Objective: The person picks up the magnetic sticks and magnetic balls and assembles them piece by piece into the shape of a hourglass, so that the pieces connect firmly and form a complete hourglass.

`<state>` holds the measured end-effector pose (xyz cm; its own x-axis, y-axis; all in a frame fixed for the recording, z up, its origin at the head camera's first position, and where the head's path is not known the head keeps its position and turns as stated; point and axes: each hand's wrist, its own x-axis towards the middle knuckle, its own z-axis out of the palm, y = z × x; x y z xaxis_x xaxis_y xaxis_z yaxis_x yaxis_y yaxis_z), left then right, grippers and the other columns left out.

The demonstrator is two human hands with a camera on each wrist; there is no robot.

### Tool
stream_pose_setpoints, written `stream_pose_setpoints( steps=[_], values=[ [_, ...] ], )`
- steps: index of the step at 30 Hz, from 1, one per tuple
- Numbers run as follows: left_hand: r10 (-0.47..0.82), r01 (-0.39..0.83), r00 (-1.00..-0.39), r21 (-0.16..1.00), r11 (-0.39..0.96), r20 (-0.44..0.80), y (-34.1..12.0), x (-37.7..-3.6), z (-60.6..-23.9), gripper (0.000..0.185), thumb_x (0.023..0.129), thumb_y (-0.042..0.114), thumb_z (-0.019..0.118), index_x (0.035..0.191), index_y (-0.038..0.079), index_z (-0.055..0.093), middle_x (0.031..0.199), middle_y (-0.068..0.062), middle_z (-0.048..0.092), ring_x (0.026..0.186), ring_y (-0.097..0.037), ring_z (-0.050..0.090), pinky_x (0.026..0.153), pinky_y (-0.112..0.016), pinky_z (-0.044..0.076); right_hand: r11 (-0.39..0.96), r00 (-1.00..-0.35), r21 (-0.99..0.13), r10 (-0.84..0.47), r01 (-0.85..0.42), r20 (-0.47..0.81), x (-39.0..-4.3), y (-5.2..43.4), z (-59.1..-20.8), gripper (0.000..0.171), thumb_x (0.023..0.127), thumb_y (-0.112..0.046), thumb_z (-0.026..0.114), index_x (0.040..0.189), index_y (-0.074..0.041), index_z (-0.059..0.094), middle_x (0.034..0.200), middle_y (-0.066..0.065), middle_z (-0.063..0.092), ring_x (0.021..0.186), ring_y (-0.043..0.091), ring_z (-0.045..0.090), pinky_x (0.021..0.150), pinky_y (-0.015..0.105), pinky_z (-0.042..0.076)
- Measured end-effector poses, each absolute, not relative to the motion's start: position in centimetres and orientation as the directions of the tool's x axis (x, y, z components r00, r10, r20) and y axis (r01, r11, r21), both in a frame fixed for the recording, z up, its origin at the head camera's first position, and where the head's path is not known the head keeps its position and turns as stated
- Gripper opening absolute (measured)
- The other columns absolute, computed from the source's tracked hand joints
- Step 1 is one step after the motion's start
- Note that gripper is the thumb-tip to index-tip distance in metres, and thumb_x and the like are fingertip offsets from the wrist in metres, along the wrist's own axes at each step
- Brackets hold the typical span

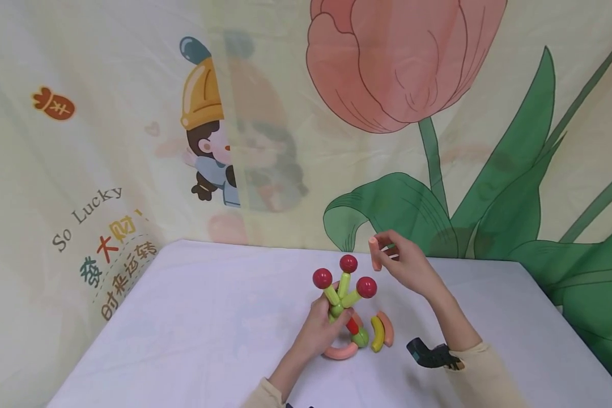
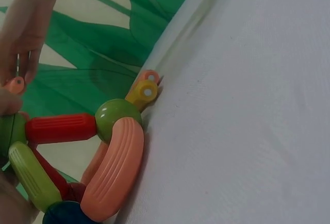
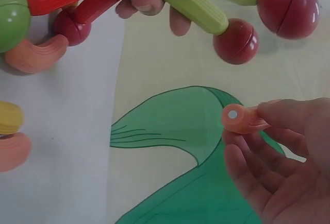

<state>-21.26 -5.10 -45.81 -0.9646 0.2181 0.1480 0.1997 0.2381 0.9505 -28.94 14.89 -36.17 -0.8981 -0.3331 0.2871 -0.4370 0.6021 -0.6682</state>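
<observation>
My left hand (image 1: 316, 327) grips a magnetic stick-and-ball structure by its middle, around a green ball (image 1: 337, 310). Three light-green sticks fan upward from there, each tipped with a red ball (image 1: 348, 263). Below, red sticks (image 2: 62, 128) run down to a base of balls and curved salmon sticks (image 2: 116, 170), which stands on the table. Just right of the red balls and apart from them, my right hand (image 1: 412, 266) pinches a salmon magnetic stick (image 3: 243, 119) between thumb and fingers. A pale magnet dot shows on its end. Part of the structure is hidden behind the left hand.
A loose yellow curved stick (image 1: 377, 334) and a salmon curved stick (image 1: 386, 328) lie side by side on the white table (image 1: 209, 328), right of the base. A printed curtain (image 1: 265, 113) hangs behind the table. A black wrist device (image 1: 433, 354) sits at the right sleeve.
</observation>
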Motion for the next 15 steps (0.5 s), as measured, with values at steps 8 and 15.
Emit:
stream_pose_setpoints(
  steps=[8, 15],
  values=[
    [0.227, 0.225, -0.959, 0.945, 0.236, 0.171, -5.1, -21.2, -45.7, 0.057, 0.092, 0.021, 0.057, 0.143, 0.015, 0.032, 0.127, -0.003, 0.055, 0.107, -0.012, 0.054, 0.098, -0.027, 0.047, 0.578, -0.869, -0.652, -0.379, -0.492, 0.319, -30.0, 14.1, -34.4, 0.036, 0.091, -0.015, 0.062, 0.124, -0.005, 0.051, 0.112, 0.014, 0.060, 0.095, 0.030, 0.061, 0.079, 0.042, 0.053],
    [0.231, 0.213, -0.960, 0.951, 0.225, 0.160, -5.0, -21.2, -45.9, 0.058, 0.093, 0.021, 0.057, 0.144, 0.015, 0.030, 0.128, -0.003, 0.054, 0.108, -0.012, 0.053, 0.097, -0.027, 0.047, 0.534, -0.847, -0.671, -0.437, -0.515, 0.303, -30.5, 13.2, -33.3, 0.030, 0.091, -0.019, 0.062, 0.118, -0.012, 0.053, 0.106, 0.006, 0.060, 0.095, 0.024, 0.061, 0.079, 0.036, 0.051]
  ],
)
